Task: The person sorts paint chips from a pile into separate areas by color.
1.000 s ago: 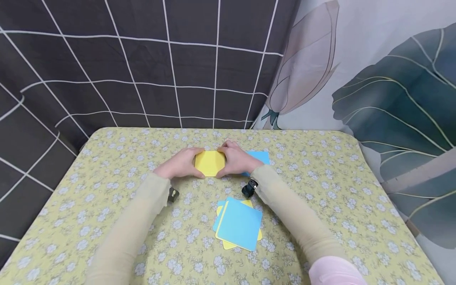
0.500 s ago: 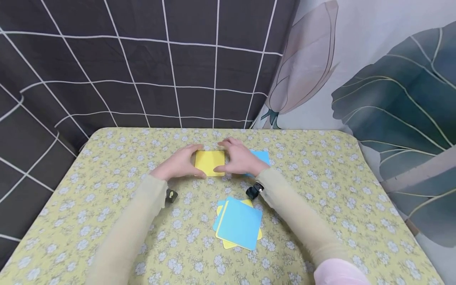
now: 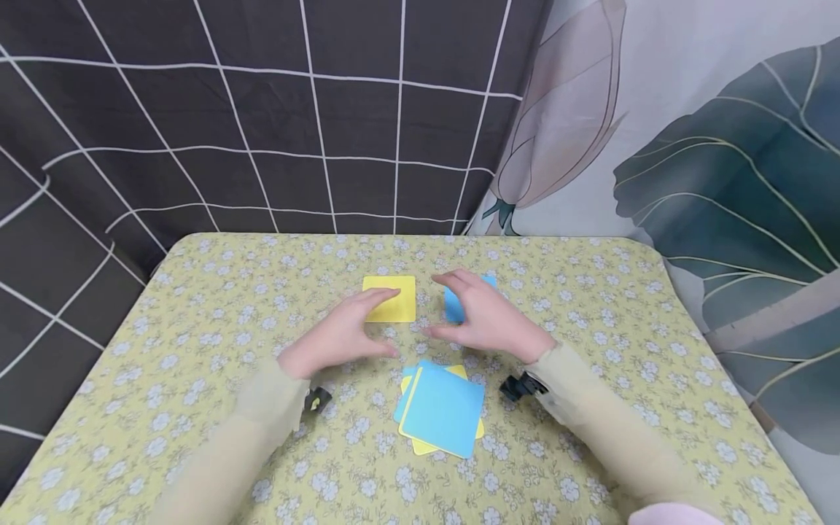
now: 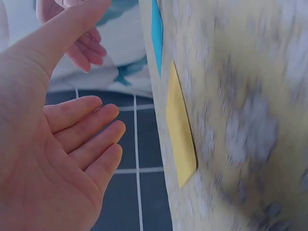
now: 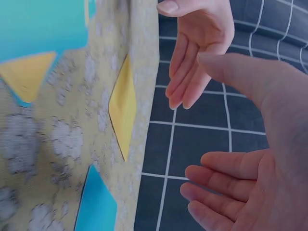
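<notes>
A yellow square card [image 3: 403,310] lies flat toward the back of the table. Just to its right is a blue square card [image 3: 453,306], partly hidden behind my right hand [image 3: 488,313]. My left hand [image 3: 341,332] hovers at the yellow card's near left corner and overlaps it in the head view. Both hands hold nothing, with fingers extended and thumbs spread apart. The left wrist view shows the left palm beside the yellow card [image 4: 180,130], with a gap between. From the right wrist, the right fingers also stand away from the blue card [image 5: 96,207].
A loosely fanned stack of blue and yellow cards [image 3: 442,408], blue on top, lies nearer to me. A floral cloth [image 3: 262,408] covers the table. Behind it hangs a dark grid-patterned curtain [image 3: 262,109], and a leaf-printed one [image 3: 735,182] at right.
Both hands had been at the yellow card's sides; they have let go and drawn back, the right one also moving right. The yellow card stays flat in place, and more of the blue card shows.
</notes>
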The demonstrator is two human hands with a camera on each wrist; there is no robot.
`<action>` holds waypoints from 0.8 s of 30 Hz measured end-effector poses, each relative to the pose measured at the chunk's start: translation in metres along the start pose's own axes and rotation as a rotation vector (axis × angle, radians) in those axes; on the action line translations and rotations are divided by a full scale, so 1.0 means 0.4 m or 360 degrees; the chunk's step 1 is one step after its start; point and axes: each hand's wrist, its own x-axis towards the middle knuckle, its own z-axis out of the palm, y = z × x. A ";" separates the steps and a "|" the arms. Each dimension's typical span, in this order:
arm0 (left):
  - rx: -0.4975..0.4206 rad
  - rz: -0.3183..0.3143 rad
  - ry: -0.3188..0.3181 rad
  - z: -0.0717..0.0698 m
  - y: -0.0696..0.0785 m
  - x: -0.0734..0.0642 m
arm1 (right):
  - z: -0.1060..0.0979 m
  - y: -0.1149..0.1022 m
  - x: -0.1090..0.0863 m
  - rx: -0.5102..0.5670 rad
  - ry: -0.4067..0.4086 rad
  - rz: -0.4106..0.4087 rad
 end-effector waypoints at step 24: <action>0.0151 0.0358 -0.0410 0.150 0.106 -0.097 | 0.061 -0.048 -0.262 -0.0012 -0.0062 0.0042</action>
